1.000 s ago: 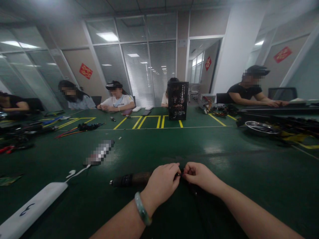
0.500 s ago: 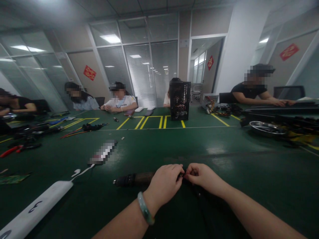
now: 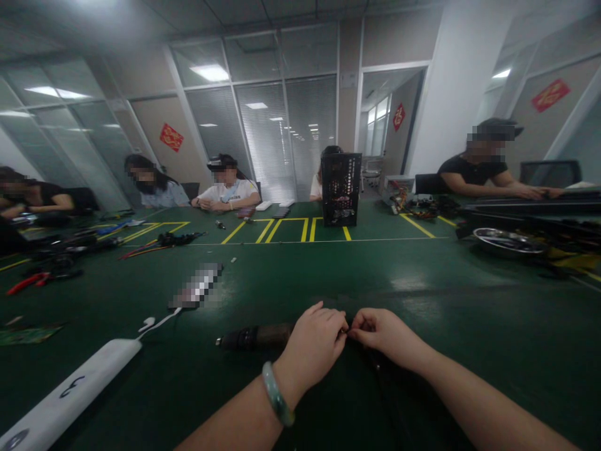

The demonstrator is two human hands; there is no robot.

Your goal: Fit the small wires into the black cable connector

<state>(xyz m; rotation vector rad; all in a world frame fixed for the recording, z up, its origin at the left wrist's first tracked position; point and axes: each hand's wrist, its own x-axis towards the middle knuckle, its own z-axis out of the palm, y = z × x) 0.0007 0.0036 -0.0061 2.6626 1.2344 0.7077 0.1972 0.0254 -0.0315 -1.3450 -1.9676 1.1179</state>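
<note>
A dark electric screwdriver (image 3: 256,337) lies across the green table in front of me, its metal tip pointing left. My left hand (image 3: 315,343), with a green bangle at the wrist, is closed over its rear end, which the hand hides. Close against those fingertips, my right hand (image 3: 382,335) has thumb and forefinger pinched together at the tool's back end. What sits in that pinch is too small and dark to make out. A black cord (image 3: 377,363) shows below the right hand and fades toward my side of the table.
A white power bank (image 3: 79,388) marked 3 is cabled to a phone (image 3: 197,285) at left. Red-handled pliers (image 3: 35,282), a circuit board (image 3: 30,335) and tangled cables lie further left. Across stands a black computer case (image 3: 342,188); a metal bowl (image 3: 509,241) sits right. Several people sit around.
A left-hand finger has lifted slightly. The hands stay together at the tool's rear end, and the whole view has shifted a little.
</note>
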